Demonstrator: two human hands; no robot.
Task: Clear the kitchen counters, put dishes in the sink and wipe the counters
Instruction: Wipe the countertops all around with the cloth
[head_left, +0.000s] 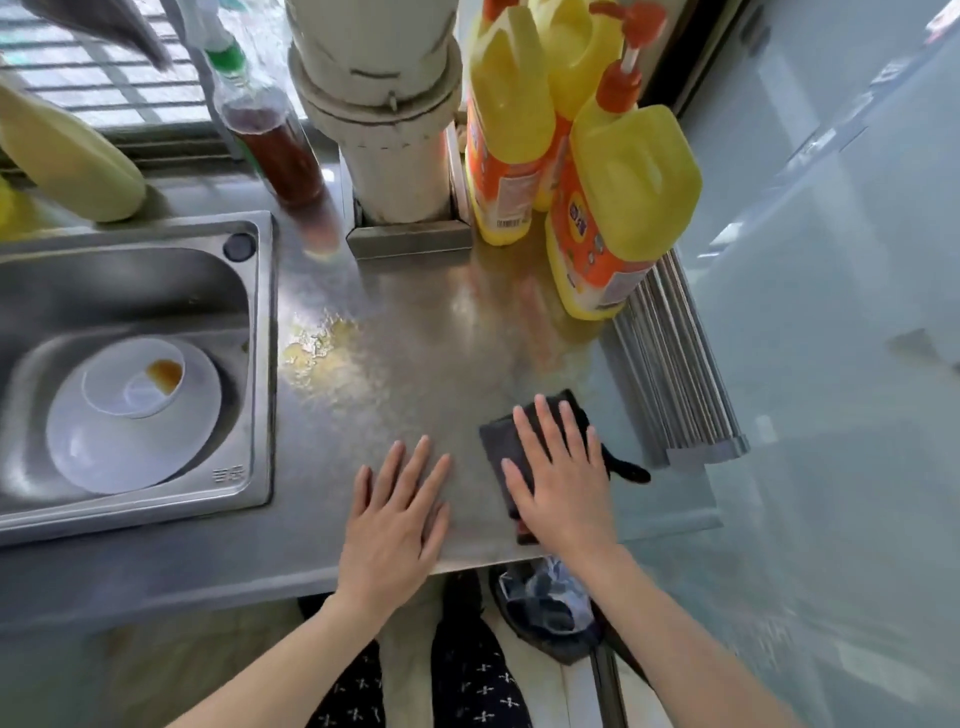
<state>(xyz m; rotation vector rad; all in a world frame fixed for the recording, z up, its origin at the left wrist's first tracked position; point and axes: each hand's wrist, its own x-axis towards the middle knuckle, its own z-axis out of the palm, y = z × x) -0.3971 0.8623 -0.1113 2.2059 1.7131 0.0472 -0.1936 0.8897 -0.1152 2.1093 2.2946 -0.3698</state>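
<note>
A dark cloth (501, 439) is pressed on the steel counter (415, 338) by the right hand (563, 483), fingers spread; the left hand (395, 519) is laid flat beside it, likewise spread. In the sink (156, 270) white plates (130, 415) are stacked. The orange labels on the yellow detergent bottles (618, 208) are illegible.

- We see the right hand (563, 478) pressing flat on a dark cloth (524, 441) near the front edge of the steel table (415, 364).
- The left hand (397, 512) rests flat on the table just beside it, fingers (415, 467) straight.
- A yellowish smear (322, 353) lies between the hands and the sink (254, 312).
- In the sink, two white plates (130, 415) are stacked, the upper one stained.
- Yellow detergent bottles (613, 208) stand at the back right.
</note>
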